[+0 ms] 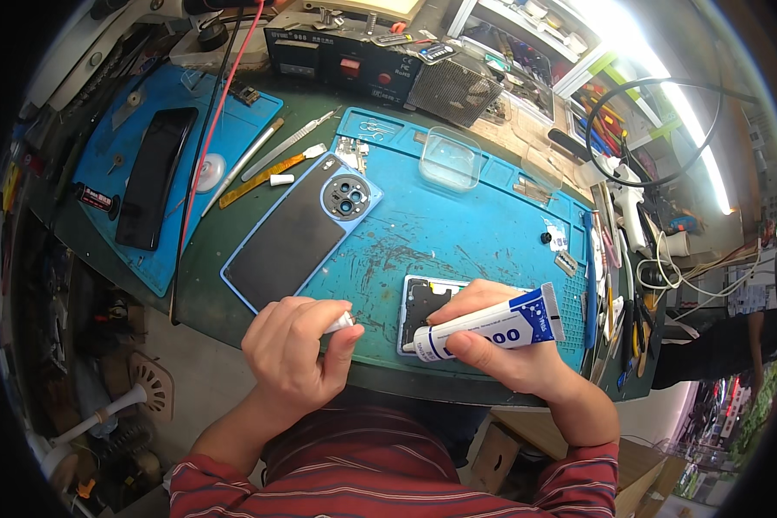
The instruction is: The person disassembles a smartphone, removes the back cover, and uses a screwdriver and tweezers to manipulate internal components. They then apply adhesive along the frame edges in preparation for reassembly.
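My right hand [514,354] is closed around a white and blue squeeze tube [492,332], its narrow nozzle pointing left. Pinched between thumb and fingers of my left hand [293,350] is a small white cap [341,322], mostly covered by the fingers. A gap separates the cap from the nozzle. Under my right hand and the tube lies an opened phone [416,302] with dark inner parts, largely hidden. Farther left, a phone back cover [289,233], dark with a blue rim and round camera ring, rests partly on the blue work mat [388,259].
A black phone [157,177] lies on another blue mat at left. Between the mats are tweezers [306,129], a yellow-brown strip and a white cap [281,180]. A clear plastic box [451,158] stands at the back. Hand tools [634,332] crowd the right edge. A red cable hangs at left.
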A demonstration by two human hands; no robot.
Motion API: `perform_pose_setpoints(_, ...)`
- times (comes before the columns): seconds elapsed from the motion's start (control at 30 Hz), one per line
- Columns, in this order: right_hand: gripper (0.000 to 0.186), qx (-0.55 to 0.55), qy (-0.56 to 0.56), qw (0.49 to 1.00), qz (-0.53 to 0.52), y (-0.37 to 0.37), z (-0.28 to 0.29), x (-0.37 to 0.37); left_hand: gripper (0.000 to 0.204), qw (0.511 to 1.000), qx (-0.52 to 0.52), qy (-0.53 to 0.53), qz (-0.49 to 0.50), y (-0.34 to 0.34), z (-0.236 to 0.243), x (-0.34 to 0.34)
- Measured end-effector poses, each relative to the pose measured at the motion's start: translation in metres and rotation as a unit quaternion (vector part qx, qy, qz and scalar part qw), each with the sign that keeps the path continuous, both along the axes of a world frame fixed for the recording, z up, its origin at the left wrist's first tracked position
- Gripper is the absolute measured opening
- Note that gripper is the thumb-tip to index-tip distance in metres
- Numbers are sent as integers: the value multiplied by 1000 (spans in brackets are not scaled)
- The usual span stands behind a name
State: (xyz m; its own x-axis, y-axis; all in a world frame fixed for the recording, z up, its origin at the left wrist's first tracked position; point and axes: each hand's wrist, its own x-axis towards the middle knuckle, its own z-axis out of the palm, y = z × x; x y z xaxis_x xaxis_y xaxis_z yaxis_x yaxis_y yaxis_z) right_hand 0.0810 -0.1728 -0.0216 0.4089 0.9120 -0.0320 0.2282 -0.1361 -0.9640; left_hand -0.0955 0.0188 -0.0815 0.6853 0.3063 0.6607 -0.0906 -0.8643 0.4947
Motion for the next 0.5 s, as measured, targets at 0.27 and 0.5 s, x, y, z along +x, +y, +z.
perform_pose_setpoints(0.27,29,9,1,1000,-6,0,-1,0,22,1000,-3,-13,4,0,-3,1)
perform_pose_setpoints(0.5,26,13,4,1000,-10,0,-1,-1,22,1000,-7,-8,5,0,-3,1)
